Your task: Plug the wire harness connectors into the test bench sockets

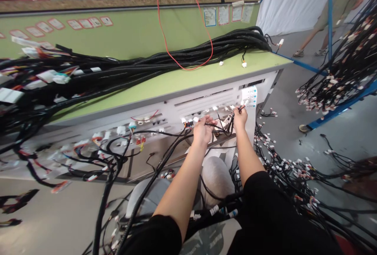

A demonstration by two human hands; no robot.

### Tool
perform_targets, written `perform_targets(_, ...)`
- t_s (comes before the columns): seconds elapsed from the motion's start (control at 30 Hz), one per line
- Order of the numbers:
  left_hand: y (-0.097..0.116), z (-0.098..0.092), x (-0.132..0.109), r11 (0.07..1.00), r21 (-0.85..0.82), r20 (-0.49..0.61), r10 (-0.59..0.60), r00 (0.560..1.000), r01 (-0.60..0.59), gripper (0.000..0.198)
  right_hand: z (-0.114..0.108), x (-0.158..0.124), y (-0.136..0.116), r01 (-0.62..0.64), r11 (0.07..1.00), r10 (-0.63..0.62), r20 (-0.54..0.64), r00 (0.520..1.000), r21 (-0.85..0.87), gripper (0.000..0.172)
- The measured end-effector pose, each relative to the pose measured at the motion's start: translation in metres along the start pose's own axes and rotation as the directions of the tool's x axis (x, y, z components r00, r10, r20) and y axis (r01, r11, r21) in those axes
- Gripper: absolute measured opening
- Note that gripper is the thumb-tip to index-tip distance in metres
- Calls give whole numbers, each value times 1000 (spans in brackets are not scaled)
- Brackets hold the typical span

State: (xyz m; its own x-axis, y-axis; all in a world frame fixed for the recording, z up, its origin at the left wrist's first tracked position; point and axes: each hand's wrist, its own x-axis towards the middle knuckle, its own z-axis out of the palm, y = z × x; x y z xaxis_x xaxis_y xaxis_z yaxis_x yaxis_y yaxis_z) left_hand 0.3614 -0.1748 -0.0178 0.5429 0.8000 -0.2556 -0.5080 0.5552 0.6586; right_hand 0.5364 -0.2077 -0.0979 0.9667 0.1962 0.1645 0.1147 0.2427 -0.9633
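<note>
My right hand [240, 119] is closed around thin dark wires close to a white connector [243, 104], at the right end of the white board [191, 108] on the bench front. To its left, my left hand [203, 130] is turned partly palm up, its fingers curled about a thin black cable [219, 126] that runs toward my right hand. White connectors sit in a row along the board above both hands. Just left of my left hand, a black connector [188, 124] with orange wires is at the board. Thicker black harness cables [167, 155] hang down across my lap.
A thick bundle of black cables [176, 61] lies along the green bench top [188, 78], with a red wire [166, 43] looped over it. Many harnesses [294, 168] lie on the floor at right. A blue rack [326, 117] bears more cables; a person [330, 11] stands behind.
</note>
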Motion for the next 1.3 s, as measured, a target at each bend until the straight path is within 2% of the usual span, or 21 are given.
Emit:
perform_targets(0.13,-3,0,0,1000,2,3,-2,1000,1,25,4,2,4,21,999,-20,16,1000,-30,20)
perform_targets(0.27,-10,6,-5,999,39,17,15,1000,-16,23,0,6,-6,-34,999,33,77,997,17,23)
perform_targets(0.4,-13,10,-12,994,106,48,23,999,-28,23,-9,6,-27,-160,957,136,115,984,241,31)
perform_targets(0.5,-11,6,-12,993,116,59,26,998,-33,21,-18,5,-40,-269,872,188,228,955,409,33)
perform_targets(0.6,-10,0,-8,993,114,56,27,998,-33,21,-27,4,-48,-325,816,182,321,929,478,34)
perform_targets(0.67,-10,-2,-7,993,112,53,29,998,-35,21,-31,3,-52,-288,852,159,307,938,438,32)
perform_targets(0.77,-12,-2,-5,993,115,31,24,999,-27,20,-31,2,-59,-224,950,160,275,948,219,30)
perform_targets(0.83,-14,-1,-5,994,111,16,16,1000,-18,20,-29,2,-66,-213,975,187,262,947,71,28)
perform_targets(0.97,-15,0,-1,995,96,3,21,1000,-21,20,-24,7,-81,-256,958,284,312,907,-129,16)
perform_targets(1.1,-14,-1,5,996,78,1,37,999,-37,16,-19,15,-88,-321,911,398,344,850,-260,15)
perform_targets(1.2,-14,-1,6,997,72,-2,39,999,-39,15,-16,17,-85,-346,889,439,339,832,-300,15)
perform_targets(1.3,-15,0,7,997,66,-6,38,999,-37,19,-12,13,-78,-377,891,446,323,835,-254,14)
